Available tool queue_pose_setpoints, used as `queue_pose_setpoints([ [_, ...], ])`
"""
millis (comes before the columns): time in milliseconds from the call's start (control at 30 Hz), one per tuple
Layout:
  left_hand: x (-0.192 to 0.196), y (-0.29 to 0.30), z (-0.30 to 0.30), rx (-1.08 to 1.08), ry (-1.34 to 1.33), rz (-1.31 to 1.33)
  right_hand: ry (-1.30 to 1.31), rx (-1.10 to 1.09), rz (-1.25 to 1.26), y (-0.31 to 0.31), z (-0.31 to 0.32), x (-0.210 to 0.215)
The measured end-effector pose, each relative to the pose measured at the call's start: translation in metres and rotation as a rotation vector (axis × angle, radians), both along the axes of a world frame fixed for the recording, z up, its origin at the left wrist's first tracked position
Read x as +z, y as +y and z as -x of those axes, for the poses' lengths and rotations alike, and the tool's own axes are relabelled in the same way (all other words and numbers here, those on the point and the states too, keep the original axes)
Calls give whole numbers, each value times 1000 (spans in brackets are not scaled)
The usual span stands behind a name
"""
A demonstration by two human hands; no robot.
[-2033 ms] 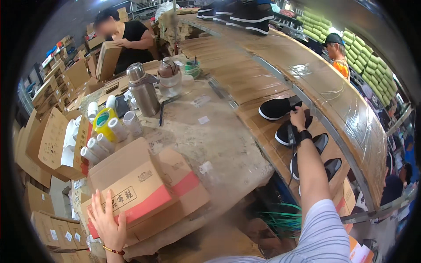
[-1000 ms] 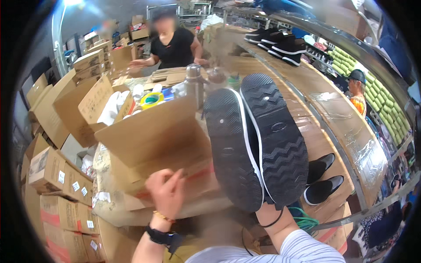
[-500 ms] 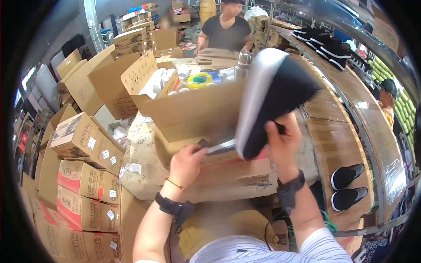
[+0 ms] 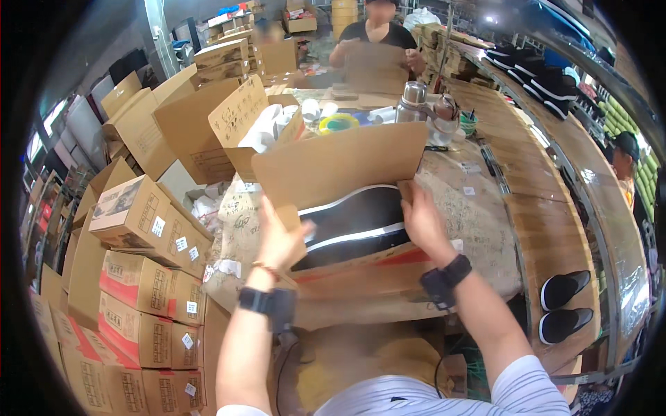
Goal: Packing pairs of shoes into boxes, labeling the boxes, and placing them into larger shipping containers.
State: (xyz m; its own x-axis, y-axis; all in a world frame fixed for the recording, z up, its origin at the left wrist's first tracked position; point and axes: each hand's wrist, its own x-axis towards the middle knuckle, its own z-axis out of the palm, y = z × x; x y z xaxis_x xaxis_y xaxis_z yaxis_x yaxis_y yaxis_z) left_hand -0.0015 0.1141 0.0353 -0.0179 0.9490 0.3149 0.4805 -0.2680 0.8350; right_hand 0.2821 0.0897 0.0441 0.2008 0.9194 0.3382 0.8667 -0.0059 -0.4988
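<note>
An open cardboard shoe box (image 4: pixel 340 161) stands on the paper-covered table before me, its lid raised at the far side. Inside lie two black shoes with white sole edges, a far shoe (image 4: pixel 364 206) and a near shoe (image 4: pixel 357 247), side by side. My left hand (image 4: pixel 279 239), a little blurred, is closed round the small flap at the box's left end. At the right end, my right hand (image 4: pixel 424 220) grips the other flap, thumb inward. The fingertips of both hands are partly hidden by the cardboard.
Stacked shoe boxes (image 4: pixel 135 277) rise at my left. Behind the box are a carton of white rolls (image 4: pixel 239 128), yellow tape (image 4: pixel 338 123) and a steel flask (image 4: pixel 411 104). A pair of black shoes (image 4: pixel 565 308) sits on the wooden rack at right. A co-worker (image 4: pixel 378 41) handles cardboard opposite.
The shoe that my right hand held up is now down in the box beside the other. Both hands have moved to the end flaps. The co-worker has lifted a cardboard sheet.
</note>
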Motion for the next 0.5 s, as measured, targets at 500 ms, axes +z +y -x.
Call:
queue_pose_setpoints([
  [500,53,-19,35,-340,643,-242,-324,865,88,19,-52,59],
])
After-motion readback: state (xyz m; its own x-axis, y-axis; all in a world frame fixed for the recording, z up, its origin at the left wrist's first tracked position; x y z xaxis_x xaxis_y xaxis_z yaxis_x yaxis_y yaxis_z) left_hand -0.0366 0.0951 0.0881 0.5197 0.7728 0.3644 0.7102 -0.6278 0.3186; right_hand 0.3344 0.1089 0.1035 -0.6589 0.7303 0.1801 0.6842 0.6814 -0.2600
